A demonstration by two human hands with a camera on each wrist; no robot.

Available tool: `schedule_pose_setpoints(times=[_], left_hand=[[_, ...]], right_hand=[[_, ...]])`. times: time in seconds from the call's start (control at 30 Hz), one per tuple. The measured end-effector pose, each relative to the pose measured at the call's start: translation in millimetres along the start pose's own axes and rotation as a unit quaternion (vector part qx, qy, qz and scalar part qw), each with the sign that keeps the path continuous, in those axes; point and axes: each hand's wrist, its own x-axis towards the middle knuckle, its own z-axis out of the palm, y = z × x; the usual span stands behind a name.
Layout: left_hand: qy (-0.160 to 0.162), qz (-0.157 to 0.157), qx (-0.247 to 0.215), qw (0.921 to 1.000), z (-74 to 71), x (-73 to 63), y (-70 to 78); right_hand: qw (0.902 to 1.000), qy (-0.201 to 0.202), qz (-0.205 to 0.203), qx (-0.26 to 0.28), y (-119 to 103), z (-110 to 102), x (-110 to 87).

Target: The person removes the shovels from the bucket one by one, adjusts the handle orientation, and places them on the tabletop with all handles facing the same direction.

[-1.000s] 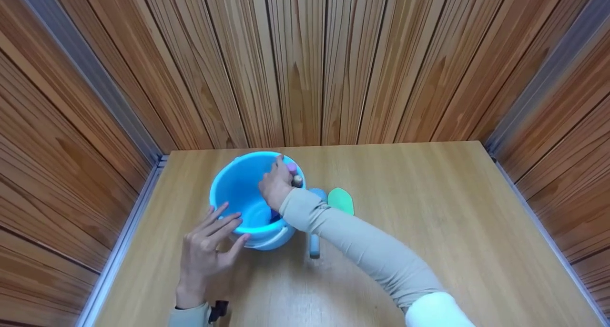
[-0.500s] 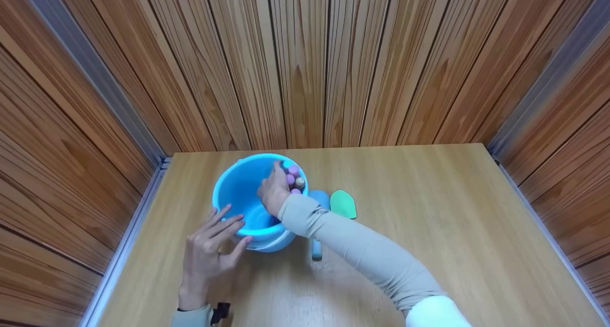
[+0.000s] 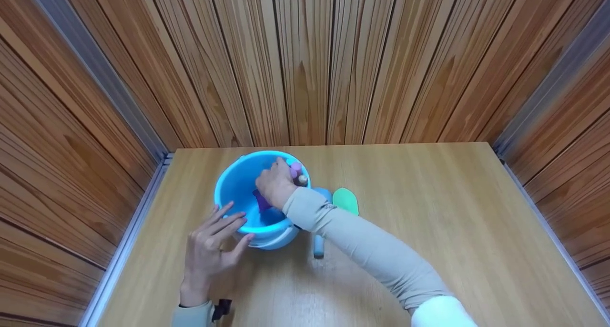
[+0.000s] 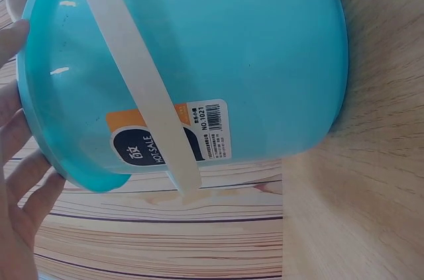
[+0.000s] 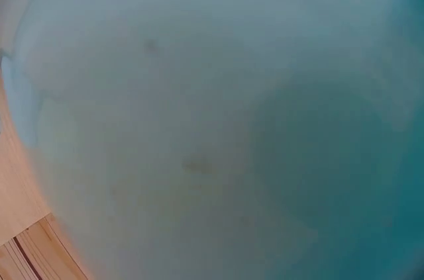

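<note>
A light blue bucket [image 3: 228, 170] stands on the wooden table toward the back left. My left hand [image 3: 209, 248] rests spread fingers on its near-left rim; the left wrist view shows those fingers [image 4: 33, 177] at the rim beside the white bail handle [image 4: 136, 71]. My right hand [image 3: 276, 181] reaches inside the bucket, fingers curled down and mostly hidden. A dark purple piece [image 3: 261, 201] juts from under this hand, seemingly in its grip. Against the bucket's right inner wall stand pink rounded ends [image 3: 296, 168] and a greyish-brown one [image 3: 302, 179]. Blurred bucket wall [image 5: 199, 121] fills most of the right wrist view.
Right of the bucket lies a blue tool with a straight handle [image 3: 318, 246], partly under my right sleeve [image 3: 352, 234]. Beside it is a green leaf-shaped piece [image 3: 345, 200]. Wood-plank walls [image 3: 305, 69] close off the back and both sides of the table [image 3: 429, 212].
The purple piece, hidden half a second ago, now shows left of my right hand. The right hand has shifted slightly inside the bucket. My left hand stays at the rim.
</note>
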Motion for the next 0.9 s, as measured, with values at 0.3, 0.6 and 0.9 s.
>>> schedule_pose_setpoints(times=[0.3,0.6,0.9], left_hand=[[0.006,0.020,0.005,0.9998,1.0,1.1,-1.5],[0.006,0.021,0.006,0.9997,1.0,0.0,-1.5],[0.004,0.010,0.002,0.9999,1.7,1.9,-0.5]], right_hand=[[0.9968,0.021,-0.043,0.063,11.0,-11.2,-9.9],[0.9966,0.040,-0.053,0.049,16.3,-24.1,-24.1],[0.9910,0.093,-0.049,0.083,42.2,-36.0,-43.5]])
